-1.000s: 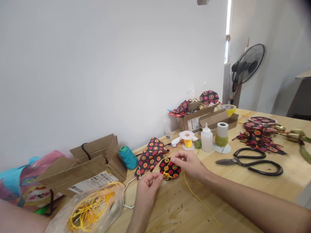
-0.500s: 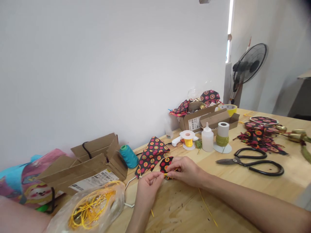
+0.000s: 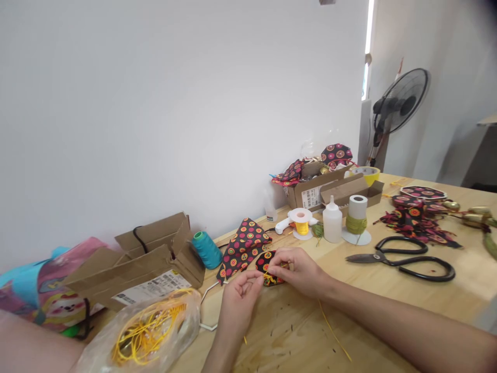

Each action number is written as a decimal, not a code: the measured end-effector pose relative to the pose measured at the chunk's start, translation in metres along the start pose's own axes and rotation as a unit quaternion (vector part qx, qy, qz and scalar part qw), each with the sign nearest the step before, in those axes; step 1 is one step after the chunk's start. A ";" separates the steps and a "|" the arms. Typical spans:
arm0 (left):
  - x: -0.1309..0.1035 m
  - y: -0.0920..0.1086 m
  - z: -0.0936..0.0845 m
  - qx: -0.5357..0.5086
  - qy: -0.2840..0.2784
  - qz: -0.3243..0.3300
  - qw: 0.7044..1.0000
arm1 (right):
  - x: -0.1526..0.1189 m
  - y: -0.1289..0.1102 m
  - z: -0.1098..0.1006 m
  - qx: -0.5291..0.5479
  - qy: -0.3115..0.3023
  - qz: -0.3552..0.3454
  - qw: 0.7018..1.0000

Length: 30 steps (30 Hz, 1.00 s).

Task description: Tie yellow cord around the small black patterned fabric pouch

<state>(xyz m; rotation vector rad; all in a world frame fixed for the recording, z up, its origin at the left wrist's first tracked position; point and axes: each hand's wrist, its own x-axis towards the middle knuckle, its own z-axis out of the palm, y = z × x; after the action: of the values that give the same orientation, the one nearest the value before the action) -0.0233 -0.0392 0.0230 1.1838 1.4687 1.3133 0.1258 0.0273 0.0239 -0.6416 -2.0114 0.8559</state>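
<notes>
My left hand pinches a thin yellow cord between thumb and forefinger. Close beside it, my right hand is closed on the same cord, with a loose end trailing down the table below the wrist. Between and just behind the fingertips lies a small rounded black patterned fabric piece, partly covered by the right hand. A larger folded piece of the same patterned cloth lies behind the left hand. The white frame left of my left wrist is partly hidden.
At left are a plastic bag of yellow cords, an open cardboard box and a teal thread cone. Black-handled scissors lie at right. A white squeeze bottle and a yellow cord spool stand behind my hands.
My fingertips have drawn slightly apart, with the yellow cord between them. The right hand shifted a little to the right, and the fabric piece shows more beneath the fingers.
</notes>
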 end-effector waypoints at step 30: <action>-0.001 -0.002 0.003 -0.009 -0.006 -0.005 1.000 | 0.000 -0.003 0.001 0.042 0.017 0.031 0.998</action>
<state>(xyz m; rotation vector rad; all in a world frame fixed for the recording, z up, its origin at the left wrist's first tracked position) -0.0207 -0.0395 0.0211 1.1690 1.4513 1.3075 0.1248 0.0245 0.0259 -0.6696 -1.9222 0.9553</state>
